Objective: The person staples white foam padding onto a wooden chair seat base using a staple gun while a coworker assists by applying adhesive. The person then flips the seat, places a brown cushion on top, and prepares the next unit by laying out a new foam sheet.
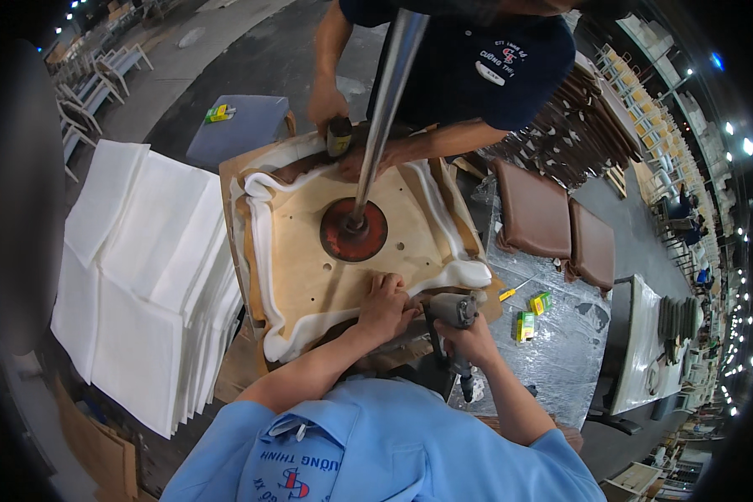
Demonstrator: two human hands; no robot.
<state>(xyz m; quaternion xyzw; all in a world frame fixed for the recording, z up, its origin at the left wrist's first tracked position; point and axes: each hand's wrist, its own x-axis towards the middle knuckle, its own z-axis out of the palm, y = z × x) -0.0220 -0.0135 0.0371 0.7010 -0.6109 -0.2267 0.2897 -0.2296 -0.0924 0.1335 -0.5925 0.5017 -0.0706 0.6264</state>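
My left hand is closed, its fingers curled at the near edge of a plywood seat board, gripping the brown cover there. In my right hand is a pneumatic staple gun, its nose by the board's near right corner. White padding wraps up around the board's edges. A red round press disc on a metal rod bears down on the board's middle. Across from me, a co-worker's hand holds another staple gun at the far edge.
White padding sheets are stacked at left. On the plastic-covered table at right lie two brown seat cushions, a yellow-handled screwdriver and small green-yellow boxes. A grey-blue padded block stands at far left.
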